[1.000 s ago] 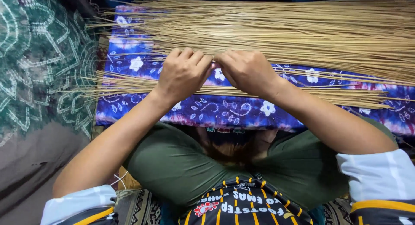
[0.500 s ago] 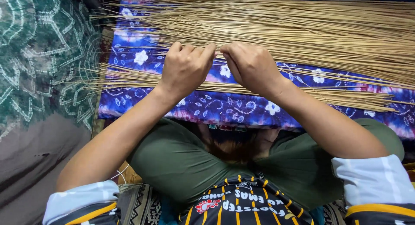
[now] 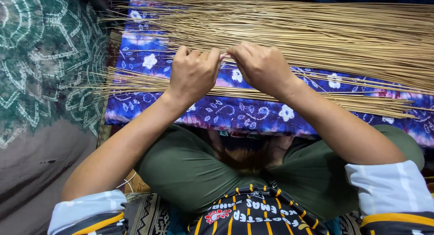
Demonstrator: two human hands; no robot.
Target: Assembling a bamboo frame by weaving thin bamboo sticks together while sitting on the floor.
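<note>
A wide heap of thin tan sticks (image 3: 325,31) lies across a blue and purple flowered cloth (image 3: 244,110). A smaller bundle of the same sticks (image 3: 135,83) runs along the cloth's near side. My left hand (image 3: 194,74) and my right hand (image 3: 260,68) meet knuckle to knuckle over the cloth, fingers curled down. Both pinch a few thin sticks between fingertips where the hands touch. My palms are hidden, so how many sticks they hold is unclear.
A green patterned fabric (image 3: 40,63) covers the left side, with grey cloth (image 3: 36,171) below it. My crossed legs in green trousers (image 3: 190,167) sit right under the flowered cloth. Stick tips stick out past the cloth's left edge.
Both hands have shifted slightly away from me toward the big heap, and their fingertips have drawn closer together.
</note>
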